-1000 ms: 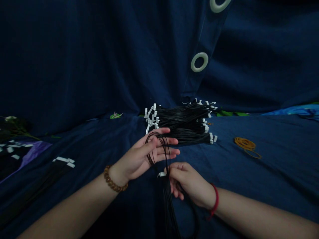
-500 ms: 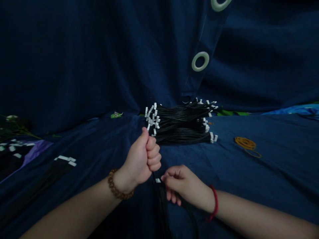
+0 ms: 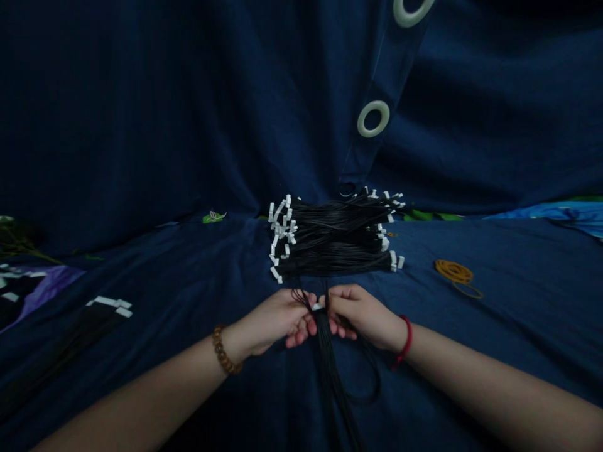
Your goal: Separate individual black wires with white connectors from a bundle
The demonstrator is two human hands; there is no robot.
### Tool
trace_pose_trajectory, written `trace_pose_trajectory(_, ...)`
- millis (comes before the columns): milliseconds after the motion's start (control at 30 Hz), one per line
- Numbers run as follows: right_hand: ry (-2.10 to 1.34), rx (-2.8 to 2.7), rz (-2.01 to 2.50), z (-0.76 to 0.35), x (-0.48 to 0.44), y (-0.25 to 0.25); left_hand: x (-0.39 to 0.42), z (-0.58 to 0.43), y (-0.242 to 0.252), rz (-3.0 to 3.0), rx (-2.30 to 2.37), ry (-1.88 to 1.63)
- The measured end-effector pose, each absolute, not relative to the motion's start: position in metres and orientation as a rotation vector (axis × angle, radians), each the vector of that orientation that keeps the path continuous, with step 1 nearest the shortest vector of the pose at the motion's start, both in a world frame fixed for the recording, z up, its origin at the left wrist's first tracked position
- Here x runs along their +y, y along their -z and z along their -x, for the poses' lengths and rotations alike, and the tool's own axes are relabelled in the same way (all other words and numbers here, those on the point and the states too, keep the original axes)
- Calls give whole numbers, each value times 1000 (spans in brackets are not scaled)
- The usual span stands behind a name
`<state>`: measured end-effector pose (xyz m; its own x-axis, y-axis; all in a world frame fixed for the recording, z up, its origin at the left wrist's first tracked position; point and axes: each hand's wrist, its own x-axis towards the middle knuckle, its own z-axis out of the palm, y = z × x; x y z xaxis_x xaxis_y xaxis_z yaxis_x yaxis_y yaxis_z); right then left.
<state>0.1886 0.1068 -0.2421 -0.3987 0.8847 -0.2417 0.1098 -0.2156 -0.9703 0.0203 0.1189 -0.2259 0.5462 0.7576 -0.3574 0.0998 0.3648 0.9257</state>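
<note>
My left hand and my right hand meet at the middle of the blue cloth, both closed on a bundle of thin black wires that trails toward me. A small white connector shows between the fingertips. Just beyond the hands lies a stack of black wire bundles with white connectors. A bead bracelet is on my left wrist, a red string on my right.
Yellow rubber bands lie on the cloth at the right. More black wires with white connectors lie at the left. A dark blue curtain with white eyelets hangs behind. A blue patterned cloth shows at the far right edge.
My left hand went from flat with wires looped over it, to a fist, and has now dropped beside my right hand. Both hands moved forward, closer to the stack.
</note>
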Motion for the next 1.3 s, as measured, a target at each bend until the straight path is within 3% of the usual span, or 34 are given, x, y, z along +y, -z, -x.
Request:
trace_pose_trajectory(767,-1363,-1372,1097,-183,90,247,117,-14,224,-878,964,-385)
trace_pose_trajectory(1300,-1479,-1534,1101,-185,83,235,114,-11,224,-1071,872,-413)
